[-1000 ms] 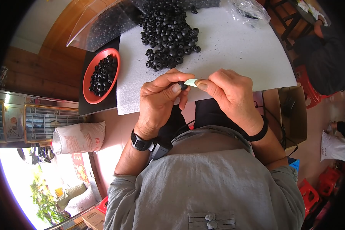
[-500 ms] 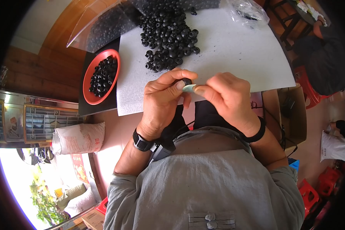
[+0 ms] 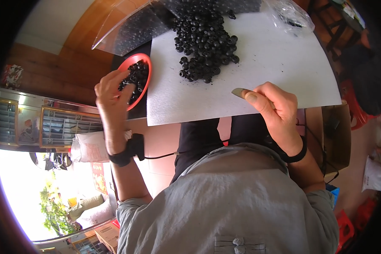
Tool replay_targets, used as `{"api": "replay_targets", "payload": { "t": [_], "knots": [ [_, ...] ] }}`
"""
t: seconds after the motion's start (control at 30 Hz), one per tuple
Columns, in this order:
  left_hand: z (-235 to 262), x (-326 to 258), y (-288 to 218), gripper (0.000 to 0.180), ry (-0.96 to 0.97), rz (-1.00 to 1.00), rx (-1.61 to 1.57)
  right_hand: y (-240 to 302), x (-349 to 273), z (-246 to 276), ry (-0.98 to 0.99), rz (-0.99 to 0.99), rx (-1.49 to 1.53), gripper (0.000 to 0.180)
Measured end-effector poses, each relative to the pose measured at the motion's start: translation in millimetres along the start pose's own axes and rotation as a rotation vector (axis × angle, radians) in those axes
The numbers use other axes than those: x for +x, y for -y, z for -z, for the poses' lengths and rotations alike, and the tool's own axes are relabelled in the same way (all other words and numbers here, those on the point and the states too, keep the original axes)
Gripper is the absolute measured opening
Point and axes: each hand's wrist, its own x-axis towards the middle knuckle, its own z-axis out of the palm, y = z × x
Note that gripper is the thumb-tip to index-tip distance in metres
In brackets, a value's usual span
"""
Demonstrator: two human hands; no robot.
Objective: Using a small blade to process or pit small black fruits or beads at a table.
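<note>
My left hand (image 3: 113, 95) is over the near side of a red oval bowl (image 3: 146, 84), its thumb and fingers apart with nothing visible between them. The bowl holds many small round black pieces (image 3: 139, 76), some showing hollow openings. Pinched between the thumb and forefinger of my right hand (image 3: 277, 111) is a small thin blade (image 3: 238, 92), grey-green and pointed to the left. It is above the near part of a white sheet (image 3: 249, 76). A large heap of the same black pieces (image 3: 205, 40) lies farther back on that sheet.
A transparent panel (image 3: 127, 31) stands slanted behind the bowl. At the far right of the sheet is a crumpled clear plastic bag (image 3: 290, 19). An open cardboard box (image 3: 338, 144) stands right of my legs. A cable (image 3: 161, 156) runs from my left wrist.
My left hand has moved away from the right, leftward to the red bowl, and has opened. The black piece it held is out of its fingers. My right hand has shifted right, keeping the blade.
</note>
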Motion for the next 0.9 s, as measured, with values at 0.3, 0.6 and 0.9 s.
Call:
{"api": "replay_targets", "payload": {
  "t": [0.3,0.6,0.9],
  "knots": [
    [-78.8,10.5,-79.9,0.032,0.176,-0.270,-0.233,-4.9,-2.0,-3.7,-0.017,0.010,-0.004,0.028],
    [-62.7,-11.7,-90.5,0.022,0.313,-0.110,-0.257,-7.7,-3.3,-4.4,-0.032,0.041,-0.028,0.026],
    [-50.7,-24.8,-84.3,0.029,0.403,0.082,-0.569,-5.7,-3.0,-4.0,-0.020,0.051,-0.043,0.023]
  ]
}}
